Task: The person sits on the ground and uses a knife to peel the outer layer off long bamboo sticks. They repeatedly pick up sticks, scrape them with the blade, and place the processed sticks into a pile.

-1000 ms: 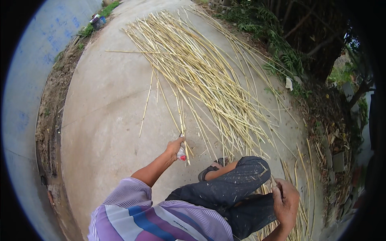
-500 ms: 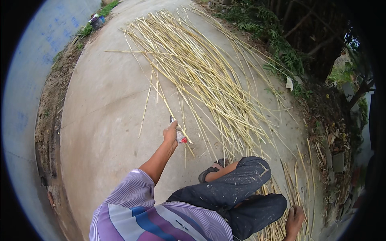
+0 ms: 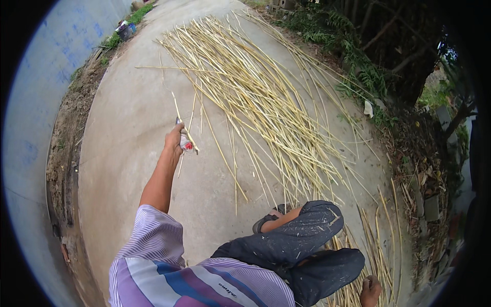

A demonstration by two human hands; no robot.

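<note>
My left hand (image 3: 174, 139) is stretched out over the concrete, closed around a thin peeled stick (image 3: 178, 109) that slants up and away. Within the same grip shows a small tool with a white and red wrapped part (image 3: 187, 145) and a dark end; its kind is not plain. To the right of this hand spreads a big layer of long pale-yellow sticks (image 3: 245, 97). My right hand (image 3: 371, 290) is low at the right, fingers curled, beside my knee and a second bunch of sticks (image 3: 379, 245). What it holds, if anything, is hidden.
Concrete ground (image 3: 117, 169) runs under everything. A pale wall (image 3: 36, 128) and a dirt strip border it on the left, with a dark bucket (image 3: 125, 31) farther off. Bushes (image 3: 353, 61) and dry litter line the right side. My bent legs (image 3: 286, 240) are below the large layer.
My left hand has moved left and farther out, carrying the stick away from the layer. My right hand has dropped slightly toward the lower edge.
</note>
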